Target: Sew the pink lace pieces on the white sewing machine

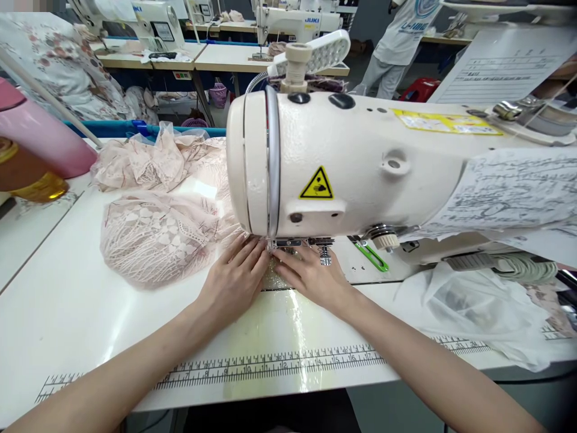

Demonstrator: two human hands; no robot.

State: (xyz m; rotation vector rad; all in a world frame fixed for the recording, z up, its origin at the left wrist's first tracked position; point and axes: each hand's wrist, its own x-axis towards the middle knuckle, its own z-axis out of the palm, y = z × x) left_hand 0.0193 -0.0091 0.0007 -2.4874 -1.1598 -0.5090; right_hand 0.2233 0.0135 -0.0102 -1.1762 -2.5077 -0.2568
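Pale pink lace fabric (157,237) lies bunched on the left of the table and runs in under the head of a white sewing machine (360,180). My left hand (238,270) rests flat on the fabric's edge, fingers stretched toward the needle area. On the other side of the needle, my right hand (315,273) also lies flat on the machine bed, its fingertips partly behind the presser foot parts. The machine head covers the exact stitching point, so the fabric under my fingertips is mostly hidden.
A green snips or cutter (372,255) lies on the bed at right. Thin white cloth (478,300) is heaped at the right edge. A pink bottle (42,129) and an amber jar (31,171) stand at left. A printed ruler (265,364) runs along the front.
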